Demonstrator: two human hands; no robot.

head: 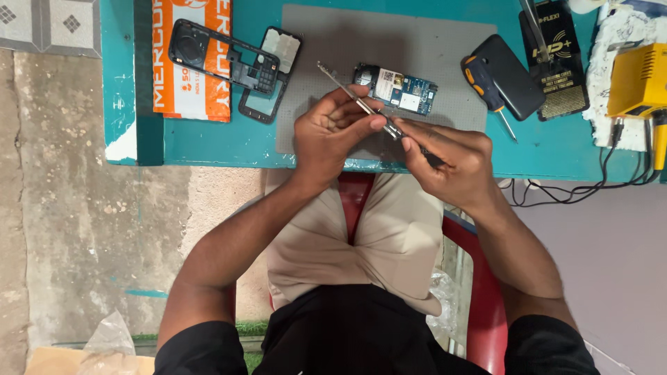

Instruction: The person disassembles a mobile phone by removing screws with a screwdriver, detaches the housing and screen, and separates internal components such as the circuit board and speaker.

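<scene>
Both hands at desk near edge, over grey mat point(445, 48). Left hand point(332, 132) pinches metal tweezers point(351, 97) between thumb and fingers. Right hand point(448, 156) curled around dark handle end, touching tweezers. Beyond: blue circuit board point(397, 89); 2 black phone frames point(233, 59) toward far left corner.

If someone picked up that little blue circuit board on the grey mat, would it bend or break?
The blue circuit board looks thin and flat, so it is probably light and fairly stiff, not floppy. Its small metal parts sit bare on top, so it may be fragile if squeezed. Lying flat on the grey mat, it should not roll.
</scene>
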